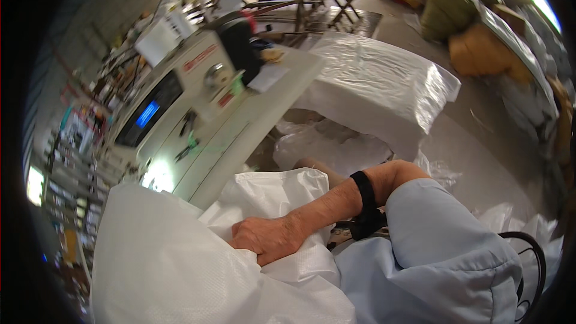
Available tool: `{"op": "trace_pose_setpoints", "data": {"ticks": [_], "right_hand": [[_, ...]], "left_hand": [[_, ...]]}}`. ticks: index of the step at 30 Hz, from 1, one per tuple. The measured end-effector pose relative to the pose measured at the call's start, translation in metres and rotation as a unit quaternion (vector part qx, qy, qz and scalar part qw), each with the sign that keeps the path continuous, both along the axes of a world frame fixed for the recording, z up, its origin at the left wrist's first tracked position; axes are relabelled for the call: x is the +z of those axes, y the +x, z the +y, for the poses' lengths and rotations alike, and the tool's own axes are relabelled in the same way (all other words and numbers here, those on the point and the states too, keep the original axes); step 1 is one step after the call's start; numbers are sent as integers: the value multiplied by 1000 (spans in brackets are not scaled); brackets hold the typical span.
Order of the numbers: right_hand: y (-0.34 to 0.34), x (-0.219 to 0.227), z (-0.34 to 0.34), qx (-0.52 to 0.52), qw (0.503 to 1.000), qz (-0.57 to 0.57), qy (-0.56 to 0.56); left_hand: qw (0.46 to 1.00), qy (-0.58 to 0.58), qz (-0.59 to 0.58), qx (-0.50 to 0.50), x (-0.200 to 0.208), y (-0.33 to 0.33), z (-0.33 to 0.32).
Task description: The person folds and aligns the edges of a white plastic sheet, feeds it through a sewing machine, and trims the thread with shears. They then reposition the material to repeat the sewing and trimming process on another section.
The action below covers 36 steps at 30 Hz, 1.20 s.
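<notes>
My right hand [268,241] reaches in from the right, its fingers closed on a fold of a large white woven plastic sack [174,258]. The sack covers the lower left of the view and bulges over my lap. Its upper edge lies against the near end of a sewing machine [198,66], where a bright lamp [158,177] shines. My left hand does not show. Small thread snips [187,149] with green on them lie on the machine bed, apart from my hand.
A stack of white plastic sheeting [384,78] stands beyond the machine table. Filled sacks [447,12] are heaped at the far right. A folding stool [343,6] is at the back. A black cable [540,258] loops beside my right sleeve.
</notes>
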State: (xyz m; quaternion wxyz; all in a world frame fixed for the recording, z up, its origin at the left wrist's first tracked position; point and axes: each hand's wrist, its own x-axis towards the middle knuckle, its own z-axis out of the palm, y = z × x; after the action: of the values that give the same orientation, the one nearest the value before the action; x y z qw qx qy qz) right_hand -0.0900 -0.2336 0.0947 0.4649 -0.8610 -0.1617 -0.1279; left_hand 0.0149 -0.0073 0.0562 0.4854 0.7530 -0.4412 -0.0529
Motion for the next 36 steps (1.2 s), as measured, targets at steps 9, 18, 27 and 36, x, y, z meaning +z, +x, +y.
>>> {"op": "trace_pose_setpoints", "data": {"ticks": [9,18,27,36], "right_hand": [[-212,-16,-216,-576,811,-60,-85],[-777,86,-195,-998,-29,43,22],[-642,-35,-381,-959,93,-11,-267],[12,-83,-170,-161,869,-158,-440]], "left_hand": [[935,-47,-178,-304,99,-47,-96],[901,-14,-173,-396,124,-26,-142],[945,78,-16,-316,36,-9,-125],[993,106,56,-21,-98,17,2]]}}
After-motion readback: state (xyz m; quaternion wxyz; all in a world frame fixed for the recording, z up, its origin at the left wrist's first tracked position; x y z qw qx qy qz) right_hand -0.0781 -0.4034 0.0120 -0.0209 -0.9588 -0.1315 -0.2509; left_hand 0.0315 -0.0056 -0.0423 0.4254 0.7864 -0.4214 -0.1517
